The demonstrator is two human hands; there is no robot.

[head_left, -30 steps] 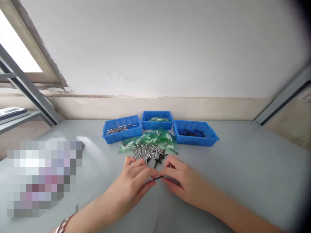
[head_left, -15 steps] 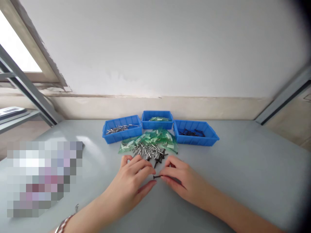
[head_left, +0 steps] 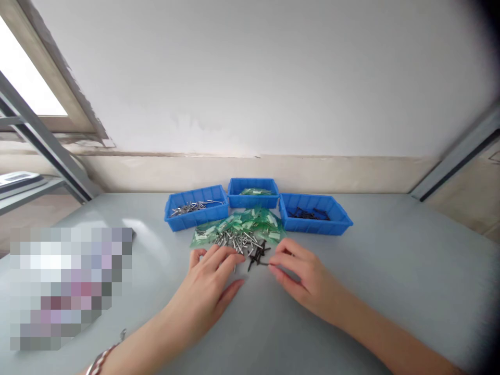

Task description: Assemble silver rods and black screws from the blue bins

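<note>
Between the thumb and fingertips of my right hand (head_left: 299,271) is a black screw (head_left: 263,264), its free end pointing left. It lies level beside a small heap of black screws (head_left: 258,252). My left hand (head_left: 216,276) is open, thumb and fingers apart, its fingertips at the near edge of a pile of silver rivets (head_left: 236,240); whether they touch any rivets I cannot tell. Behind the rivets lie several green plastic packets (head_left: 253,221) with white labels.
Three blue bins stand at the back: the left bin (head_left: 197,220) with silver rivets, the middle bin (head_left: 253,201) with green packets, the right bin (head_left: 316,226) with black screws. A blurred-out object (head_left: 70,286) lies at left on the grey table (head_left: 390,250).
Both hands have moved forward, away from me, and a little apart. The black screw has gone with my right hand, from the gap between the hands to the heap of screws.
</note>
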